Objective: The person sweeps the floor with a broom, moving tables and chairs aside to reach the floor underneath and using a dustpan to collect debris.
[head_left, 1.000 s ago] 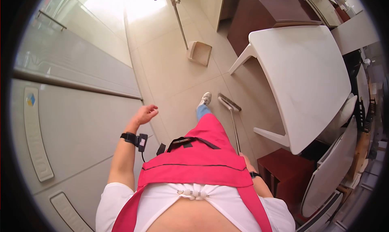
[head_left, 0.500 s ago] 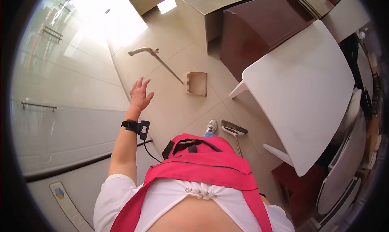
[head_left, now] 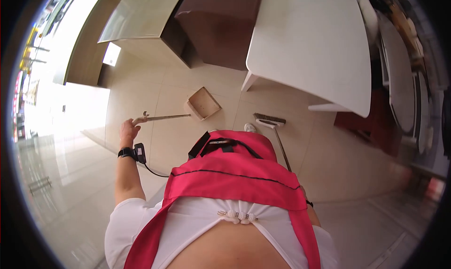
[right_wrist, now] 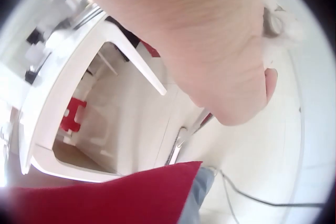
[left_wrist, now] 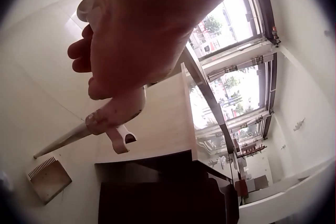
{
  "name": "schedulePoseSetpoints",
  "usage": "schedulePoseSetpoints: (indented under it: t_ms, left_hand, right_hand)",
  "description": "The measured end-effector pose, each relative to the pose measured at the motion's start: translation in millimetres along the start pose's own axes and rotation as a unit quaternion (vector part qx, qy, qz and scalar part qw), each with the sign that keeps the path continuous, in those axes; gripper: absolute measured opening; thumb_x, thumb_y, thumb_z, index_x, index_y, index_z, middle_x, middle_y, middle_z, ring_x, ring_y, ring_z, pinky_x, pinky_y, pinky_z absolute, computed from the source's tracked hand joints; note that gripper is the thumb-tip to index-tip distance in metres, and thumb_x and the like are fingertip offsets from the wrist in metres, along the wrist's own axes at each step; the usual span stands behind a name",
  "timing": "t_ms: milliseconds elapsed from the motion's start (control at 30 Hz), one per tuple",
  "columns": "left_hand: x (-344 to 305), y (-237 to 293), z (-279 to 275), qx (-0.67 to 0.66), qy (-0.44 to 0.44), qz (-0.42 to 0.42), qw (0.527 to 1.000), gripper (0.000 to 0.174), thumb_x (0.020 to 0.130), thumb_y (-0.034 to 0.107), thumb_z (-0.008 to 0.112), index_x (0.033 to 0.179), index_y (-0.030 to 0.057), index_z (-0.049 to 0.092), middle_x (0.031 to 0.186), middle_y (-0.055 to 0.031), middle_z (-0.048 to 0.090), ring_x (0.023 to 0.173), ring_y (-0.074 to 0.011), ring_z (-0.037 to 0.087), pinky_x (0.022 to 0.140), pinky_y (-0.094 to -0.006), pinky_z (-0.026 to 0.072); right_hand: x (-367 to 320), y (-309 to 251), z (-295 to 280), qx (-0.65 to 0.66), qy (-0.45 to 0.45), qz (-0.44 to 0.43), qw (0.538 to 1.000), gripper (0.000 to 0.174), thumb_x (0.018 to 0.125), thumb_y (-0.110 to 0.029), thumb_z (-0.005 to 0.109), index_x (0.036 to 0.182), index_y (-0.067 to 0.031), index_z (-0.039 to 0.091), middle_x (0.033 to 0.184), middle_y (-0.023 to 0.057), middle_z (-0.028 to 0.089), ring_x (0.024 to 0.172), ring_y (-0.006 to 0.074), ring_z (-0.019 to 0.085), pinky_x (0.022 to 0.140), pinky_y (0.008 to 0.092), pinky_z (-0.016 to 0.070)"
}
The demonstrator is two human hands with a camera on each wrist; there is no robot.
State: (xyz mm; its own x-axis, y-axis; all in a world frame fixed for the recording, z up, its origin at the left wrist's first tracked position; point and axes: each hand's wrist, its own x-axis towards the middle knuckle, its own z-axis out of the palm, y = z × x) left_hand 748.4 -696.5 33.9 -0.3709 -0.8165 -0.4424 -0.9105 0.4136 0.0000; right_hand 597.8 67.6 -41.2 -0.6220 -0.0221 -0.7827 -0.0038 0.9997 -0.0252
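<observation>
A: What has changed?
B: The left hand (head_left: 128,128), open in the air half a second ago, has come down onto the dustpan handle (head_left: 162,117); its fingers (left_wrist: 81,58) curl round the top end.
A: And the dustpan (head_left: 203,103)?
B: On the floor (head_left: 178,90) at the far end of that handle, just left of the broom (head_left: 269,120), near the white table (head_left: 305,43).
A: The right hand (right_wrist: 210,50)?
B: Low beside the red apron (head_left: 235,175), the broom's stick running up to it; whether its fingers grip, I cannot tell.
</observation>
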Motion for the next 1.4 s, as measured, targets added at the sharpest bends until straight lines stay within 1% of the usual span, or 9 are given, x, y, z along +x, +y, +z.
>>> schedulePoseSetpoints:
  t_ms: [167,367,633,833,967,1100,1167,1233,1400]
  left_hand:
    - [13,-19,-3,-0.060,0.019,0.148,0.987,0.035,0.070,0.031,0.070,0.071,-0.0023,0.062,0.067,-0.0218,0.060,0.065,-0.0361,0.060,0.062,-0.0420,0.0475]
    - [-6,-8,-3,-0.090,0.074,0.154,0.981,0.038,0.073,0.031,0.070,0.064,-0.0027,0.054,0.054,-0.0171,0.051,0.048,-0.0286,0.048,0.049,-0.0396,0.0390]
    - [-6,76,17,-0.077,0.097,0.116,0.986,0.035,0.074,0.026,0.069,0.063,-0.0017,0.051,0.050,-0.0130,0.045,0.044,-0.0216,0.041,0.046,-0.0377,0.0338]
    - [-6,96,52,-0.011,0.124,0.093,0.988,0.036,0.073,0.025,0.069,0.063,-0.0022,0.049,0.055,-0.0202,0.048,0.052,-0.0360,0.048,0.051,-0.0420,0.0364]
    - [-14,119,52,-0.001,0.136,0.091,0.987,0.035,0.072,0.024,0.070,0.064,-0.0016,0.049,0.055,-0.0202,0.048,0.052,-0.0370,0.047,0.051,-0.0424,0.0368]
    - [-9,109,74,0.036,0.097,0.143,0.984,0.034,0.071,0.024,0.072,0.064,-0.0009,0.050,0.056,-0.0203,0.049,0.053,-0.0386,0.049,0.051,-0.0443,0.0371]
    - [-10,112,63,0.044,0.065,0.161,0.984,0.033,0.070,0.023,0.073,0.064,-0.0004,0.051,0.055,-0.0197,0.050,0.053,-0.0382,0.050,0.051,-0.0440,0.0379]
    - [-2,133,70,0.040,0.041,0.197,0.979,0.033,0.070,0.023,0.073,0.065,0.0000,0.051,0.055,-0.0196,0.050,0.054,-0.0381,0.051,0.051,-0.0435,0.0383]
    - [16,230,86,0.085,-0.007,0.299,0.951,0.029,0.069,0.023,0.075,0.068,0.0017,0.056,0.057,-0.0174,0.054,0.055,-0.0365,0.054,0.052,-0.0417,0.0415]
  right_hand:
    - [-21,-51,118,0.310,0.027,0.013,0.950,0.040,0.068,-0.002,0.058,0.107,0.0031,0.051,0.098,0.0261,0.061,0.096,0.0405,0.059,0.079,0.0385,0.0474]
    - [-48,-150,22,0.269,-0.079,-0.060,0.958,0.044,0.061,0.001,0.057,0.104,0.0013,0.050,0.080,0.0111,0.057,0.077,0.0228,0.057,0.069,0.0343,0.0473]
    - [156,-220,1,0.519,-0.302,-0.126,0.790,0.035,0.060,0.003,0.053,0.094,-0.0052,0.049,0.070,0.0025,0.048,0.055,0.0115,0.049,0.046,0.0242,0.0395]
    - [298,-292,14,0.491,-0.372,-0.196,0.763,0.033,0.061,-0.001,0.056,0.093,-0.0048,0.052,0.069,0.0044,0.050,0.051,0.0143,0.050,0.045,0.0277,0.0401]
    - [348,-340,-8,0.545,-0.415,-0.091,0.723,0.024,0.063,-0.002,0.058,0.086,-0.0077,0.054,0.066,0.0054,0.053,0.049,0.0139,0.049,0.042,0.0268,0.0375]
    - [373,-325,58,0.589,-0.382,-0.027,0.712,0.009,0.066,-0.003,0.057,0.068,-0.0100,0.052,0.059,0.0040,0.050,0.045,0.0133,0.047,0.039,0.0247,0.0365]
    - [339,-270,44,0.688,-0.387,0.003,0.614,0.024,0.069,0.005,0.056,0.087,-0.0083,0.047,0.070,0.0034,0.048,0.047,0.0119,0.046,0.038,0.0214,0.0354]
    - [310,-206,24,0.737,-0.347,0.040,0.579,0.024,0.070,0.007,0.055,0.086,-0.0087,0.047,0.071,0.0024,0.046,0.046,0.0101,0.044,0.038,0.0192,0.0354]
    - [257,-59,14,0.781,-0.206,0.120,0.577,0.029,0.068,0.000,0.058,0.096,-0.0029,0.054,0.079,0.0071,0.057,0.051,0.0082,0.050,0.046,0.0156,0.0419]
